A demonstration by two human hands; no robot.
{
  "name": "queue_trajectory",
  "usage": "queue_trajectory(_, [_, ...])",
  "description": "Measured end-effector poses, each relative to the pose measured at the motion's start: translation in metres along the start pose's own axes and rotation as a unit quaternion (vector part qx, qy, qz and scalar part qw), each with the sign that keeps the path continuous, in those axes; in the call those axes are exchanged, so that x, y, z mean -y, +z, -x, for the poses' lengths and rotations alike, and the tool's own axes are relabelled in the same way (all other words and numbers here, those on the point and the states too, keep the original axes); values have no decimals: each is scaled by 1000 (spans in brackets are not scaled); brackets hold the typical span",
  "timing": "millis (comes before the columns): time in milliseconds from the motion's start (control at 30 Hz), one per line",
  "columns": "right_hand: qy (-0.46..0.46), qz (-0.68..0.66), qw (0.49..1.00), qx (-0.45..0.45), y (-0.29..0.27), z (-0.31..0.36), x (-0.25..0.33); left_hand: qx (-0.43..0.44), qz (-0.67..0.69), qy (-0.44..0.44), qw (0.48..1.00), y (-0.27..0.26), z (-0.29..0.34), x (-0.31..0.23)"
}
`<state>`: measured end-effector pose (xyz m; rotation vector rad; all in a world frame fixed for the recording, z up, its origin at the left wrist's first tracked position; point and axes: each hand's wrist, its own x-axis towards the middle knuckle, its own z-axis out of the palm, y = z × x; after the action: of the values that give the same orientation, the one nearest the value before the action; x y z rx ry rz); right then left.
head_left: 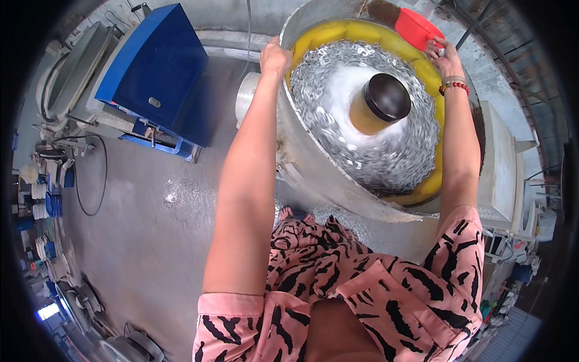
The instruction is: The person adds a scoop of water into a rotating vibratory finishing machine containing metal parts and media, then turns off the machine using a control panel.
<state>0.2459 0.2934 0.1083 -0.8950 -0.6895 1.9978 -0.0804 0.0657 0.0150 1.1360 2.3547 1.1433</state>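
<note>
In front of me stands a round vibrating tumbler bowl [338, 196] with a grey metal outer wall and a yellow lining [442, 108]. Small silvery metal pieces [392, 166] fill its ring, blurred by motion, with white foam [338, 90] among them. From its middle rises a yellow post with a black cap [389, 96]. My left hand [275, 58] is closed over the left rim. At the far right rim, my right hand [444, 55] grips the edge of a red plastic basin [416, 29], tilted over the rim; its inside is mostly hidden.
A blue machine cabinet [154, 72] stands to the left, with grey equipment [75, 72] beyond it. The grey floor [157, 211] looks wet. A black cable [105, 175] loops on it. Stacked items [45, 199] line the far left, and a pale metal housing [500, 163] sits right of the tumbler.
</note>
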Motion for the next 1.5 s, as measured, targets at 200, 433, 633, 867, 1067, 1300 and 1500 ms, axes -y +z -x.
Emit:
queue_trajectory(200, [5,-52,998,33,11,0,-1,2,11,6,1000,0,-3,6])
queue_trajectory(433, [-17,-50,997,58,10,11,-2,6,24,-11,1000,-1,-3,5])
queue_trajectory(633, [-51,253,964,67,-13,8,-1,4,-4,-10,1000,-1,-3,3])
queue_trajectory(867, [-249,856,402,-208,5,29,-20,8,2,-13,1000,-3,-4,6])
queue_trajectory(1067, [-143,596,778,-136,-51,-19,7,-17,-12,2,1000,0,-2,0])
queue_trajectory(1300, [65,-58,996,-38,-28,-25,-14,29,20,-25,999,-12,10,-13])
queue_trajectory(1500, [11,-92,995,-33,-12,-19,-18,-7,34,-27,999,-9,6,-2])
